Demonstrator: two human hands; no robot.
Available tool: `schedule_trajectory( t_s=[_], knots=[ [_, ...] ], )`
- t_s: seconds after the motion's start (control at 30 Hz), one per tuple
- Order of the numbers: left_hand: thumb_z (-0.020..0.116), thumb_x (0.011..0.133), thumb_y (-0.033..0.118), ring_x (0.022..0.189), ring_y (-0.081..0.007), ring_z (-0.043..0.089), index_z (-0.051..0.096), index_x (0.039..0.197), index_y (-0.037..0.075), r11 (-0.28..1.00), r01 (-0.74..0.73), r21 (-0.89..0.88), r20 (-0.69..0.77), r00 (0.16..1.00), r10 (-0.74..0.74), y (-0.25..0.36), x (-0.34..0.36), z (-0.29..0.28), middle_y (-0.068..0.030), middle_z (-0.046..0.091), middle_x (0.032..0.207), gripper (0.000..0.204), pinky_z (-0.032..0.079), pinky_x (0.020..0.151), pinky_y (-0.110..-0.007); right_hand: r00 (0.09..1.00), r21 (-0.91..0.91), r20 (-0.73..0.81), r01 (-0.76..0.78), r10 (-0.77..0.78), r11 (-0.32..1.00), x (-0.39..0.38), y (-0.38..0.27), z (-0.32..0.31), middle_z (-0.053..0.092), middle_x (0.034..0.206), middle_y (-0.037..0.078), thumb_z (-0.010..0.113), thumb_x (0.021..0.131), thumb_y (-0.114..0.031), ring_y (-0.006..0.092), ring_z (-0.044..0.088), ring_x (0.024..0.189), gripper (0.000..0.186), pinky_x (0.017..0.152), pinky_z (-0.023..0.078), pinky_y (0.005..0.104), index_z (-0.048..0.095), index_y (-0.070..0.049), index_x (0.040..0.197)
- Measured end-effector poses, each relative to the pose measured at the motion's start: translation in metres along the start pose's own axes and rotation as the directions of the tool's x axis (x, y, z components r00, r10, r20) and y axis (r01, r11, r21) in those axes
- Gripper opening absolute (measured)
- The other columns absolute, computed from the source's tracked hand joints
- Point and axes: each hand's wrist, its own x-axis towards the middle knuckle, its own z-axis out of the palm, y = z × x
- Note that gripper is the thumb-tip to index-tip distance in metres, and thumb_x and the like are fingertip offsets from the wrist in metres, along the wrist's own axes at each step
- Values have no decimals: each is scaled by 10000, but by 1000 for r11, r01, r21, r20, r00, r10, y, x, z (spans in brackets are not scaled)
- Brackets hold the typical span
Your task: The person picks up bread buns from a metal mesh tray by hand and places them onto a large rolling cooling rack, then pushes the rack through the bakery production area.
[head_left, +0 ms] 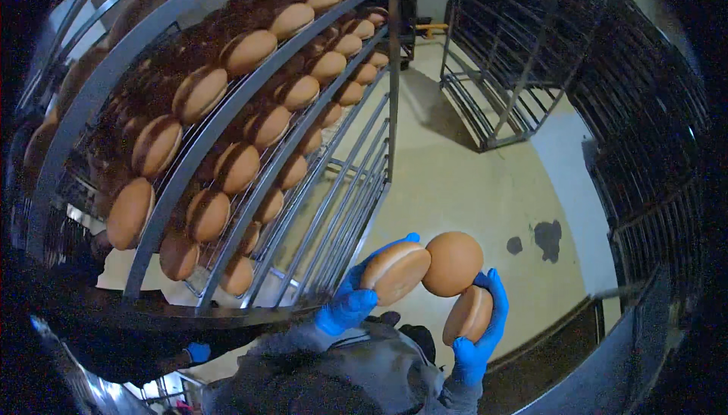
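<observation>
In blue gloves, my left hand [347, 303] and my right hand [481, 328] are low at center right, each with fingers curved round a brown bun. The left one's bun [396, 273] is tilted and shows a pale seam around its side. The bun in my right hand [466, 315] stands on edge, also with a seam. Between them a third round bun [453, 263] is held up against both; how it is supported is partly hidden. To the left, a metal rack [273, 142] carries several rows of similar buns [235, 168] on wire shelves.
Dark wire racks [644, 180] line the right, and another rack frame [485, 142] stands at the back on the pale floor [425, 180], which has dark patches. A dark rail [637, 324] is at lower right. Another person's blue-gloved hand [197, 353] shows at lower left.
</observation>
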Motion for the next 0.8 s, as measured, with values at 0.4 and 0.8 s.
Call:
schedule_trajectory(
  t_s=[0.4, 0.8],
  knots=[
    [618, 902, 495, 1423, -258, 399, 381, 1502, 25, 995, -94, 46, -241, 965, 102, -46, 171, 85, -140, 383, 1556, 798, 309, 1186, -424, 968, 72, 251, -37, 18, 997, 221, 52, -94, 496, 1422, 195, 820, 647, -595, 318, 461, 1350, 1134, 1162, 323, 464, 381, 52, 1468],
    [698, 752, 690, 1458, -271, 341, 335, 1518, -5, 996, -69, -63, -512, 859, 27, -57, 310, 124, -157, 336, 1583, 1096, 254, 1203, -429, 888, 165, 457, -136, 46, 977, 408, 83, -118, 503, 1413, 181, 833, 640, -520, 315, 477, 1333, 1082, 1147, 345, 454, 402, 23, 1470]
  ],
)
